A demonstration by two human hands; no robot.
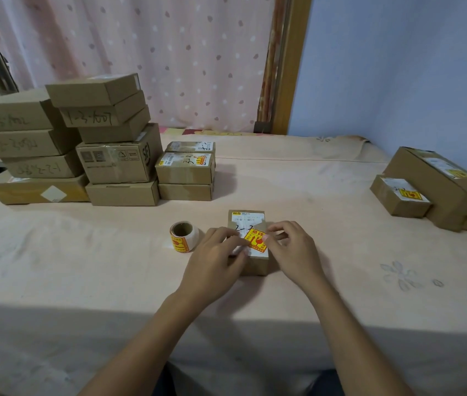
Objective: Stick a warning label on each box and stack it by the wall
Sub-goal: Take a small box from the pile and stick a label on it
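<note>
1. Spreading across the room, the cloth-covered table [326, 195] carries everything; its near edge falls away into shadow.
2. To the left stands a big stack of cardboard boxes [117, 164], which look to be waiting for stickers. Its far-left side is cut off from where I stand.
3. Well apart on the right, by the blue wall [398, 67], a long box [438, 184] and a smaller box [398, 200] just beside it already show yellow stickers. The pile runs out of sight at the edge.
4. In the middle sits the small box [256, 265] being worked on, flat on the cloth.
5. The left hand [215, 258] has its fingers curled, pinching the sticker's lower-left edge. The right hand [292, 247] pinches the right edge between thumb and forefinger.
6. The label roll [183, 235] stands just left of the box, near the left hand.
7. The warning label [256, 238] lies tilted over the box top, so I judge the sticking step is under way. Next it needs smoothing flat, then the box should go to the wall pile.
8. I cannot tell how much of the label is already stuck down, nor whether the white strip under the left fingers is backing paper. The print is too small to read.
</note>
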